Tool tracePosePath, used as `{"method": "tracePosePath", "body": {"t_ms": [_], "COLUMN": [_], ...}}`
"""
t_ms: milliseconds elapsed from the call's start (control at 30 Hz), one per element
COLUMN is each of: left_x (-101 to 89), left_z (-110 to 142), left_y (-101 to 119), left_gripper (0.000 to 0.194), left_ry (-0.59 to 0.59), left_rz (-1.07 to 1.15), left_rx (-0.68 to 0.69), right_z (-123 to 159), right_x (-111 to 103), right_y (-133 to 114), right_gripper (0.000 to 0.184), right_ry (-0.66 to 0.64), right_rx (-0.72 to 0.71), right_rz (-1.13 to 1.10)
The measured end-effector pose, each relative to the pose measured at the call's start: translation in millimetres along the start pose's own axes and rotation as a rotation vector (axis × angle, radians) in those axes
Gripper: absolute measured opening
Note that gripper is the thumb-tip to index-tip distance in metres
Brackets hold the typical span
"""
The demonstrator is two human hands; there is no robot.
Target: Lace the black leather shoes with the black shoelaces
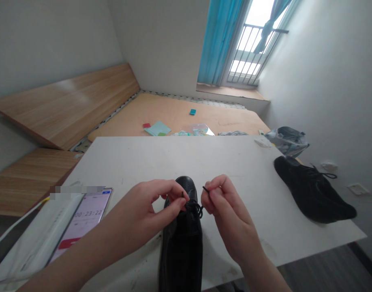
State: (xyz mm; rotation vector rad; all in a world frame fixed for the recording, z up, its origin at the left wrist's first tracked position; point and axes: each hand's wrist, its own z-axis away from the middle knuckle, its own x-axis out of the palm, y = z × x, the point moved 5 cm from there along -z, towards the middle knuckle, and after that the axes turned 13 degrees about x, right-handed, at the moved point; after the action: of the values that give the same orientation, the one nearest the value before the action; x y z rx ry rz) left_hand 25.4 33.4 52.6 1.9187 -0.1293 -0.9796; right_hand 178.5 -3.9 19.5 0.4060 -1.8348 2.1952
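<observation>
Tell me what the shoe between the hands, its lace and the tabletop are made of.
The shoe looks like black leather, with a soft sheen at the toe, though synthetic leather is possible. The lace seems to be cloth cord, matte and flexible. The tabletop looks like white laminate, smooth with scuffs.

On the white table (234, 162), at the left side, is a smartphone (90, 221) which shows the timer 00:23:22, and at the right lies a second black shoe (310, 190). Far behind the table, a blue curtain (219, 40) hangs beside the barred window (249, 48).
</observation>
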Motion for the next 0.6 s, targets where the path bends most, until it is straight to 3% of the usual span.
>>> {"method": "tracePosePath", "body": {"t_ms": [133, 333, 600], "left_x": [1.0, 0.2, 4.4], "left_z": [-2, -4, -3], "left_y": [1, 3, 6], "left_gripper": [0.016, 0.015, 0.016], "left_ry": [0.042, 0.133, 0.118], "left_rz": [-0.026, 0.024, 0.115], "left_rx": [0.049, 0.117, 0.127], "right_z": [-2, 0, -3], "right_x": [13, 17, 14], "right_y": [8, 8, 14], "right_gripper": [0.022, 0.025, 0.033], "right_ry": [-0.111, -0.138, -0.188], "right_rx": [0.052, 0.047, 0.124], "right_rz": [-0.017, 0.0, 0.082]}}
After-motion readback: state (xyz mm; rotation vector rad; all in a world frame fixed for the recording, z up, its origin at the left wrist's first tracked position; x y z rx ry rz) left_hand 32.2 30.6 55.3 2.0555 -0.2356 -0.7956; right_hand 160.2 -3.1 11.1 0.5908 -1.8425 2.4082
